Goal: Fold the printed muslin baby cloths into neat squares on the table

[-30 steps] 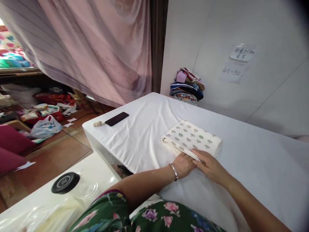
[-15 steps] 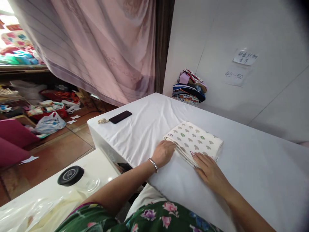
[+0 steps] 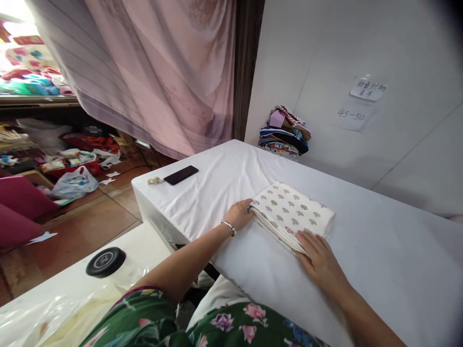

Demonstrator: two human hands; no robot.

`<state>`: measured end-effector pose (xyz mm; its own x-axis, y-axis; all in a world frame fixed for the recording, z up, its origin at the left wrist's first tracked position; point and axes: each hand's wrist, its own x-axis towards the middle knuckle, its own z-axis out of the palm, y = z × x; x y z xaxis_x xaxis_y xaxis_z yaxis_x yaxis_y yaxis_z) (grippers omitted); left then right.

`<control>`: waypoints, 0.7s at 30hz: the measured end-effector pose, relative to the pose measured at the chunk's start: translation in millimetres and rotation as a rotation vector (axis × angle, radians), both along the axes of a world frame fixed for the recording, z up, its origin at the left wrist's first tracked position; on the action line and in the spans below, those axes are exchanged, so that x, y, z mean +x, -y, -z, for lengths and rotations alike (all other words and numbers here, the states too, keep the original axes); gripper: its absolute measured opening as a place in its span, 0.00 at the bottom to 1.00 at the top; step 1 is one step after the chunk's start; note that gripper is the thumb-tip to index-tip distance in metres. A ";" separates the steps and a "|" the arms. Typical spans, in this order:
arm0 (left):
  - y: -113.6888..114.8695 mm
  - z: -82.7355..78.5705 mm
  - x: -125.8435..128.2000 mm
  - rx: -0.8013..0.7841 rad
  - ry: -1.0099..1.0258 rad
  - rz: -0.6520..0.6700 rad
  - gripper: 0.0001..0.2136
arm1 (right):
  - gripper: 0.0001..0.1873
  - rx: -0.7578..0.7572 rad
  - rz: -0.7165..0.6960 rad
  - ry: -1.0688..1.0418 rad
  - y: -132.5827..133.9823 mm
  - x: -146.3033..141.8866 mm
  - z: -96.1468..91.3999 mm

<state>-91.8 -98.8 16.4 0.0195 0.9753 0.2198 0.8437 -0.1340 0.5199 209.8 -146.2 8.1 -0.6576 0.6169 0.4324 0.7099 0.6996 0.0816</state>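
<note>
A folded white cloth printed with grey mushroom-like shapes and a few green and red ones lies in several layers on the white-covered table. At its left corner, my left hand, with a silver bracelet on the wrist, is closed on the layered edge; its fingertips are partly hidden. My right hand rests at the near right corner, fingers stretched over the top of the cloth and the thumb lower, beside the near edge.
A black phone with a beige charm lies at the table's left end. Folded clothes are stacked by the wall. On a lower white surface at left are a black round lid and clear plastic. A pink curtain hangs behind.
My left hand has moved away from me along the cloth's near edge to its left corner. My right hand has shifted slightly right, towards the near corner. The cloth has barely moved.
</note>
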 end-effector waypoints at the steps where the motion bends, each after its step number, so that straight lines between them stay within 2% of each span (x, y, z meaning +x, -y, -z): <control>1: -0.4 -1.5 1.3 -0.001 -0.003 -0.005 0.19 | 0.25 -0.003 0.001 0.004 0.1 1.0 0.9; 10: -5.2 -8.6 15.3 0.016 -0.156 -0.063 0.13 | 0.24 -0.028 -0.014 0.001 -2.3 3.2 4.5; 17: 0.2 -14.0 10.5 -0.076 -0.187 -0.033 0.14 | 0.25 -0.045 -0.030 0.003 -0.7 10.1 2.1; 21: -0.5 -14.3 4.5 -0.066 -0.120 0.017 0.14 | 0.26 -0.058 -0.044 0.010 -1.5 12.7 3.1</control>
